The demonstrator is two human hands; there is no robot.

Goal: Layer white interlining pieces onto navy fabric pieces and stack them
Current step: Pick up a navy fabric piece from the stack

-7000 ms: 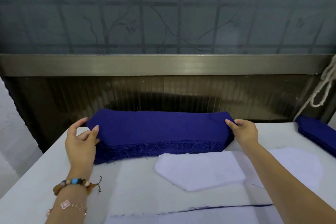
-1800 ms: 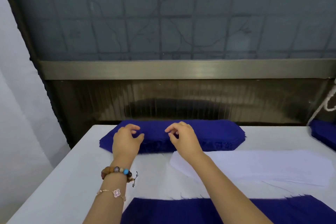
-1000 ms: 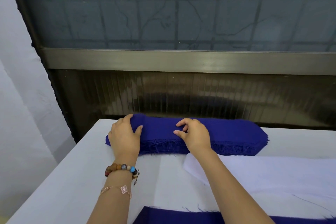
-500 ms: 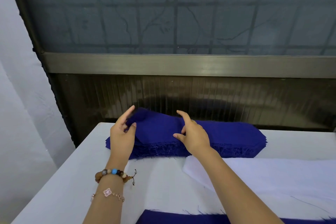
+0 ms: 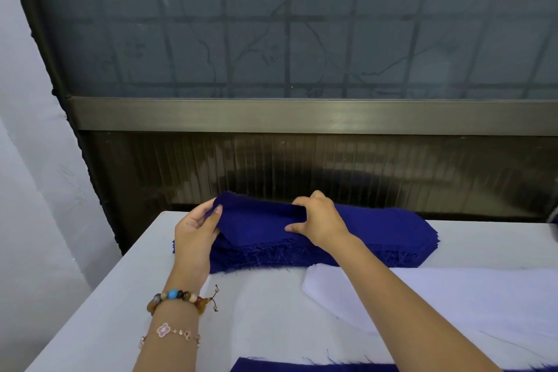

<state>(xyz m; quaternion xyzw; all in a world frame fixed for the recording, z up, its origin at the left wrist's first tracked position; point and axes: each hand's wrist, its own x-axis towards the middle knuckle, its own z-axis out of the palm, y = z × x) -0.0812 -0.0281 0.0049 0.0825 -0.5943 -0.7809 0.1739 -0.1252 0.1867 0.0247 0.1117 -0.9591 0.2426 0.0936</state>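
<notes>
Top navy piece lifted at left end of navy stack (image 5: 377,238), far side of table (image 5: 90,311).
Left hand (image 5: 194,237) and right hand (image 5: 320,225) both pinch top navy piece (image 5: 256,220); white interlining (image 5: 453,296) lies flat just in front.

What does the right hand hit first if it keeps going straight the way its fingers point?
The right hand points left across the navy stack, pinching the lifted top navy piece. Going on, it would likely meet the left hand gripping that piece's other end, though depth is unclear.
</notes>
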